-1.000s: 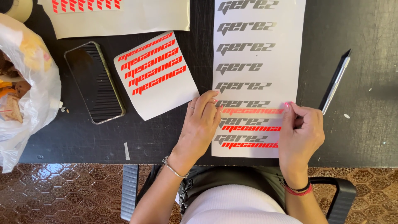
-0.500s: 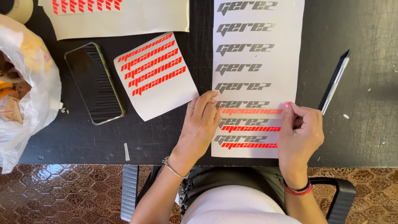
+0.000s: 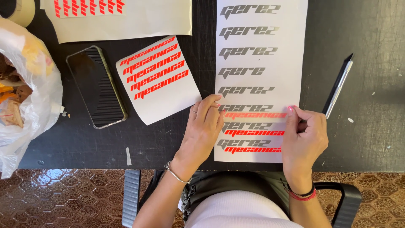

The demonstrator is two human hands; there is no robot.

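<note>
On the black worktop (image 3: 358, 139), the left hand (image 3: 204, 126) lies flat on the near end of the long white sticker sheet (image 3: 291, 63) while the right hand (image 3: 306, 135) pinches an orange sticker (image 3: 255, 115), which could go on crooked if the sheet slips.

- My left hand (image 3: 205, 126) lies flat on the long decal sheet (image 3: 261, 80).
- My right hand (image 3: 304, 137) pinches an orange strip (image 3: 255, 115) at the sheet's edge.
- A craft knife (image 3: 337, 86) lies beside it.
</note>
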